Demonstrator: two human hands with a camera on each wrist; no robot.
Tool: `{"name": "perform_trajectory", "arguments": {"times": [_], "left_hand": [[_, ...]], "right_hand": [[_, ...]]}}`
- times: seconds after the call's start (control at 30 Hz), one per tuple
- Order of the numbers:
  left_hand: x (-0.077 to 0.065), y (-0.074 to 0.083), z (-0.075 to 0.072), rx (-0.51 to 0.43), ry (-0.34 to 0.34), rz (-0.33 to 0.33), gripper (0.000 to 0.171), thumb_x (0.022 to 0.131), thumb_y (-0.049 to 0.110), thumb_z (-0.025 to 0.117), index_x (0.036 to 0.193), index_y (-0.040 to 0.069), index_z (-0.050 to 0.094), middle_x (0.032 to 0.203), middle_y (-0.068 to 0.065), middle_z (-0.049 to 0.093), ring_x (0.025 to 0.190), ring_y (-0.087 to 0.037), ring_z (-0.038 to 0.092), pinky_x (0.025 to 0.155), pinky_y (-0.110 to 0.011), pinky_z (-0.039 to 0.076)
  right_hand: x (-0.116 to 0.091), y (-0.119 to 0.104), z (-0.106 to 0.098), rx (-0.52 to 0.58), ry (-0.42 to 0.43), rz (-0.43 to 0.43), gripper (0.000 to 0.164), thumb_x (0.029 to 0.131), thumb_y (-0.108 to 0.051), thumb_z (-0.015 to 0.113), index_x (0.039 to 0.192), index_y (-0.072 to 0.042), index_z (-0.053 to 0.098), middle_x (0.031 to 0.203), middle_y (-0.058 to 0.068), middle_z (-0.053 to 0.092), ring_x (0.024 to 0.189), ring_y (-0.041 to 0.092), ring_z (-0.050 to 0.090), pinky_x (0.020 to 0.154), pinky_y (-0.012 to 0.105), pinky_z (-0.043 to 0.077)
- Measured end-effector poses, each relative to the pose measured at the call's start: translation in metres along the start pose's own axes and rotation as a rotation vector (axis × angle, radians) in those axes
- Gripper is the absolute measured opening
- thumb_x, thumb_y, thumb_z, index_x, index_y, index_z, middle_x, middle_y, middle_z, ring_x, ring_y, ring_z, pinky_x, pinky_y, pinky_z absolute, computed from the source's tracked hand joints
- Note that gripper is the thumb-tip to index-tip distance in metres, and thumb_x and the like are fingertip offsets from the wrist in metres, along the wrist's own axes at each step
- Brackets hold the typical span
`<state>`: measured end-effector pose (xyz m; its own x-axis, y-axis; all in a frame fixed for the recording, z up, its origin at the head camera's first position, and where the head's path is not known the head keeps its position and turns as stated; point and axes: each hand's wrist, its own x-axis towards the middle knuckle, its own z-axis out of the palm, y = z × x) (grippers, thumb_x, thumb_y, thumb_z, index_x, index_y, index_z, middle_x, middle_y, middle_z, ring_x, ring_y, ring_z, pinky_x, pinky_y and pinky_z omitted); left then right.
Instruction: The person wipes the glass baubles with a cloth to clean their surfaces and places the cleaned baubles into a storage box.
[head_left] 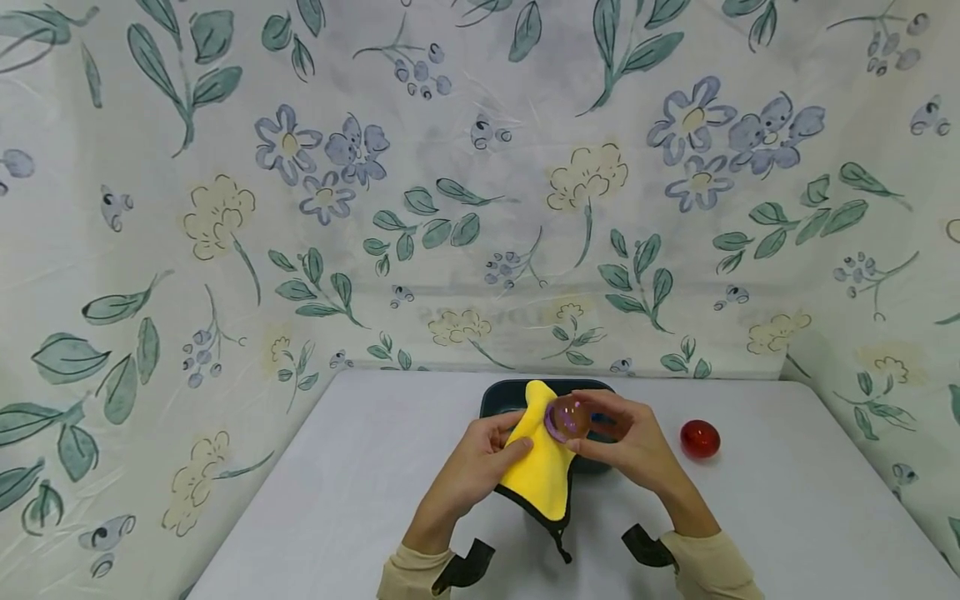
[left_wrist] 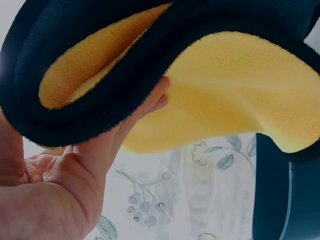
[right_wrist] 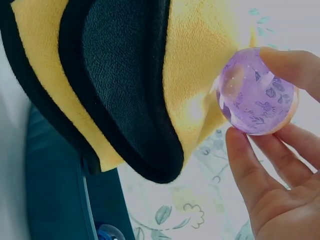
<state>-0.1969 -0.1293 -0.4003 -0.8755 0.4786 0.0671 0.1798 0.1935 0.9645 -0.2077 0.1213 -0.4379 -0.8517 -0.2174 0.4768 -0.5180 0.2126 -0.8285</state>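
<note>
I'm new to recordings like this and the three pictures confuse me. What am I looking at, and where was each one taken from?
There's no machine here, just a person's two bare hands. The wide picture comes from a camera worn on the head, looking forward and down. The two close ones come from cameras on the left and right wrists, each facing that hand's work.

The left hand holds a yellow cloth with dark edging. The right hand holds a see-through purplish ball in its fingertips. On the white table are a dark bin, partly hidden behind the cloth, and a shiny red ball to the right. Behind hangs a floral sheet.
</note>
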Motion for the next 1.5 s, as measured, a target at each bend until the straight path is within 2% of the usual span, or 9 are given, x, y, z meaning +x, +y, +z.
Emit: {"name": "perform_trajectory", "arguments": {"times": [0.2, 0.43, 0.57, 0.67, 0.83, 0.9, 1.13, 1.33, 1.5], "left_hand": [[-0.001, 0.001, 0.0, -0.001, 0.018, 0.012, 0.052, 0.103, 0.018, 0.061, 0.151, -0.001, 0.049, 0.112, -0.022, 0.074, 0.085, -0.017, 0.074, 0.079, -0.034, 0.065], [-0.002, 0.001, 0.0, -0.014, 0.016, 0.029, 0.053, 0.103, 0.016, 0.061, 0.152, 0.0, 0.048, 0.116, -0.024, 0.073, 0.088, -0.02, 0.075, 0.08, -0.036, 0.065], [-0.003, 0.002, 0.001, 0.015, 0.043, 0.053, 0.052, 0.103, 0.015, 0.06, 0.152, 0.0, 0.048, 0.121, -0.025, 0.071, 0.093, -0.022, 0.075, 0.083, -0.036, 0.065], [-0.004, 0.003, 0.002, 0.046, 0.066, 0.075, 0.051, 0.104, 0.015, 0.059, 0.152, 0.0, 0.048, 0.125, -0.025, 0.07, 0.094, -0.023, 0.074, 0.084, -0.035, 0.064], [-0.004, 0.003, 0.001, 0.066, 0.084, 0.108, 0.049, 0.104, 0.014, 0.059, 0.15, 0.001, 0.05, 0.126, -0.025, 0.069, 0.095, -0.024, 0.073, 0.083, -0.03, 0.064], [-0.004, 0.003, 0.001, 0.071, 0.09, 0.118, 0.049, 0.103, 0.013, 0.059, 0.15, 0.002, 0.051, 0.127, -0.024, 0.069, 0.095, -0.024, 0.073, 0.083, -0.03, 0.063], [-0.003, 0.0, 0.001, 0.153, 0.112, 0.144, 0.045, 0.105, 0.014, 0.058, 0.148, 0.005, 0.055, 0.13, -0.021, 0.067, 0.095, -0.022, 0.068, 0.086, -0.029, 0.062], [-0.001, -0.003, -0.001, 0.211, 0.096, 0.165, 0.043, 0.105, 0.012, 0.057, 0.147, 0.007, 0.057, 0.131, -0.019, 0.068, 0.091, -0.019, 0.066, 0.081, -0.022, 0.06], [0.002, -0.006, -0.004, 0.218, 0.082, 0.169, 0.043, 0.105, 0.013, 0.057, 0.147, 0.006, 0.056, 0.131, -0.019, 0.068, 0.09, -0.019, 0.065, 0.081, -0.021, 0.059]], "right_hand": [[0.0, 0.0, -0.001, -0.013, -0.013, 0.033, 0.059, 0.083, -0.011, 0.085, 0.138, -0.008, 0.064, 0.136, 0.014, 0.067, 0.111, 0.007, 0.066, 0.1, 0.034, 0.059], [-0.001, 0.004, -0.003, -0.032, -0.045, 0.041, 0.057, 0.084, -0.014, 0.085, 0.137, -0.009, 0.064, 0.134, 0.014, 0.067, 0.113, 0.025, 0.068, 0.098, 0.033, 0.06], [0.0, 0.005, -0.002, -0.032, -0.061, 0.048, 0.056, 0.083, -0.014, 0.086, 0.134, -0.008, 0.065, 0.13, 0.015, 0.067, 0.112, 0.03, 0.071, 0.096, 0.033, 0.061], [0.001, 0.004, -0.002, -0.042, -0.072, 0.07, 0.055, 0.082, -0.015, 0.087, 0.133, -0.01, 0.065, 0.129, 0.015, 0.067, 0.111, 0.03, 0.071, 0.096, 0.033, 0.061], [0.0, 0.003, -0.001, -0.062, -0.104, 0.097, 0.054, 0.082, -0.018, 0.087, 0.131, -0.012, 0.067, 0.129, 0.014, 0.067, 0.114, 0.029, 0.069, 0.097, 0.039, 0.061], [0.0, 0.004, 0.0, -0.064, -0.12, 0.092, 0.053, 0.082, -0.019, 0.087, 0.131, -0.012, 0.067, 0.129, 0.014, 0.067, 0.114, 0.029, 0.069, 0.097, 0.041, 0.061], [-0.002, 0.002, 0.003, -0.03, -0.17, 0.058, 0.052, 0.081, -0.018, 0.088, 0.13, -0.015, 0.068, 0.127, 0.01, 0.069, 0.108, 0.024, 0.068, 0.093, 0.036, 0.062], [-0.003, 0.0, 0.009, 0.001, -0.209, 0.026, 0.055, 0.081, -0.018, 0.088, 0.132, -0.018, 0.067, 0.128, 0.007, 0.068, 0.11, 0.02, 0.069, 0.092, 0.036, 0.063], [-0.003, 0.001, 0.011, 0.009, -0.204, 0.009, 0.054, 0.081, -0.017, 0.088, 0.131, -0.017, 0.068, 0.127, 0.008, 0.068, 0.112, 0.025, 0.07, 0.09, 0.037, 0.063]]}}
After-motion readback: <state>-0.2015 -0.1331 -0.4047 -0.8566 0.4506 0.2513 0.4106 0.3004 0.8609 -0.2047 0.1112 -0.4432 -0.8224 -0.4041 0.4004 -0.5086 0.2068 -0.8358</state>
